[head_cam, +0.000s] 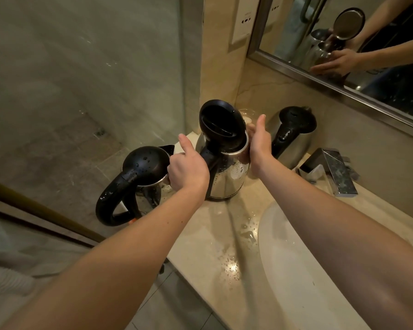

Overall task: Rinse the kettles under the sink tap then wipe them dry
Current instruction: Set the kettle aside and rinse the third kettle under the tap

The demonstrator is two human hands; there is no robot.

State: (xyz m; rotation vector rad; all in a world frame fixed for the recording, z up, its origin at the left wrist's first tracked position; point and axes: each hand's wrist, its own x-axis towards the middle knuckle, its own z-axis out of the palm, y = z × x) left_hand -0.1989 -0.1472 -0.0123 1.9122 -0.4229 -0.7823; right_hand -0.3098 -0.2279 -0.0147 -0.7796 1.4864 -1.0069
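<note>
Three steel kettles with black handles stand on the beige counter [219,234]. The middle kettle [227,177] has its black lid raised upright. My left hand [188,170] presses its left side by the handle, thumb up. My right hand [260,148] holds its right side near the rim, thumb up. The left kettle [141,172] sits at the counter's left edge, lid down, beaded with water drops. The right kettle [293,132] stands shut near the back wall.
A chrome tap [332,172] juts over the white sink basin [284,253] at the right. Water drops lie on the counter beside the basin. A mirror [343,55] hangs above. A glass shower panel [81,91] stands to the left.
</note>
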